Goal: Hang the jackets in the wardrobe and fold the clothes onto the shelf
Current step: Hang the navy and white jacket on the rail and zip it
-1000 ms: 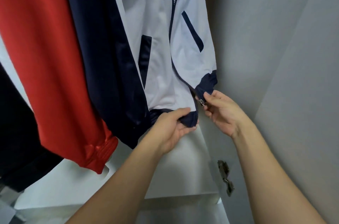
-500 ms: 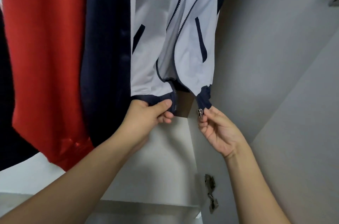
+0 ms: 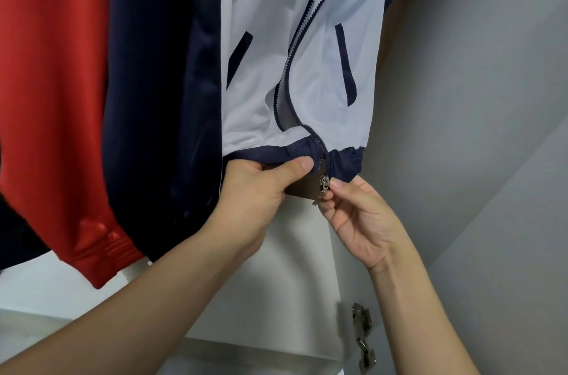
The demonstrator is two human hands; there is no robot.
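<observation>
Your two hands meet at the hem of the white jacket (image 3: 307, 67), hanging long axis vertical inside the wardrobe, hem toward you.

Your left hand (image 3: 255, 190) grips the navy hem band left of the zipper, thumb pressed on top and fingers curled under; your right hand (image 3: 356, 215) pinches the metal zipper pull (image 3: 323, 184) between thumb and forefinger, the other fingers loosely curled. The zipper is joined only at the hem and gapes open above. You can count one white jacket, one red sleeve (image 3: 61, 98) and one dark navy sleeve (image 3: 159, 82) crowding its left edge. One door hinge (image 3: 362, 334) sits below your right wrist, on the wardrobe's side wall (image 3: 479, 82).
</observation>
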